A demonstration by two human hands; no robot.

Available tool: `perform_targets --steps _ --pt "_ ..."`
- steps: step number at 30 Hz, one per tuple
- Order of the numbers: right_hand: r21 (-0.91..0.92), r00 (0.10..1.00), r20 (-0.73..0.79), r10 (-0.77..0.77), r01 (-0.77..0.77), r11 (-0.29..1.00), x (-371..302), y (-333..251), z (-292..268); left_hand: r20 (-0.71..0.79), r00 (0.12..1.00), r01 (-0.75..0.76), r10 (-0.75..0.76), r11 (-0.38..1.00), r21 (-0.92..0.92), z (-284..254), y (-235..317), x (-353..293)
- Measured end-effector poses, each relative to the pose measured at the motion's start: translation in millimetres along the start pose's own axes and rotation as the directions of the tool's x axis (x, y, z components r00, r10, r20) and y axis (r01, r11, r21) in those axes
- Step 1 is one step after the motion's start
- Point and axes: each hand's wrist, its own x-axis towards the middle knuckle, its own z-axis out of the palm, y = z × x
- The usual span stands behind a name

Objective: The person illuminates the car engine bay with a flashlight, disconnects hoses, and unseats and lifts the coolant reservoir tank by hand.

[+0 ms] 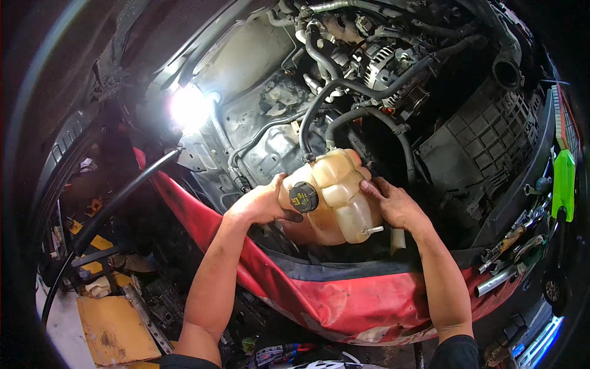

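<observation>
A yellowed translucent coolant expansion tank (pixel 344 190) with a black screw cap (pixel 303 197) is held up in the engine bay, tilted toward me. My left hand (pixel 265 202) is closed around its left side beside the cap. My right hand (pixel 393 204) grips the right side, its thumb lying on the tank's face. A thin black hose (pixel 311 126) runs to the tank's upper edge, and a thicker hose (pixel 369 114) bends down close by; I cannot make out both joints. A short pale outlet (pixel 373 230) pokes from the lower right. Below my right hand is a hose end (pixel 398 241).
A red cover (pixel 350 301) drapes over the car's near edge. A glaring work lamp (pixel 192 108) shines at the left, near a black prop rod (pixel 132 194). The alternator (pixel 384 67) sits at the back. Wrenches (pixel 516 230) and a bright green tool (pixel 563 184) lie at the right.
</observation>
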Motion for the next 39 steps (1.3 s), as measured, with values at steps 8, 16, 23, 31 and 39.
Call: perform_targets --steps 8,16,23,31,39 --pt "-0.073 0.999 -0.034 0.01 -0.012 0.997 3 -1 2 -0.121 0.985 0.146 -0.126 0.974 0.173 7 8 -16" --pt "-0.118 0.993 -0.116 0.013 -0.027 0.993 -1 -5 2 -0.461 0.874 -0.105 0.152 0.986 0.125 37 38 -55" --pt "-0.3 0.992 -0.128 0.015 -0.054 0.953 -5 -8 6 -0.546 0.838 -0.158 0.022 0.966 -0.203 55 40 -43" --pt "-0.22 0.999 -0.02 -0.04 0.034 0.975 -5 3 1 -0.482 0.875 -0.205 0.047 0.938 -0.281 40 40 -42" --pt "-0.193 0.999 -0.03 0.04 -0.045 0.98 2 5 1 -0.123 0.965 -0.151 0.232 0.874 0.462 -26 -30 -7"
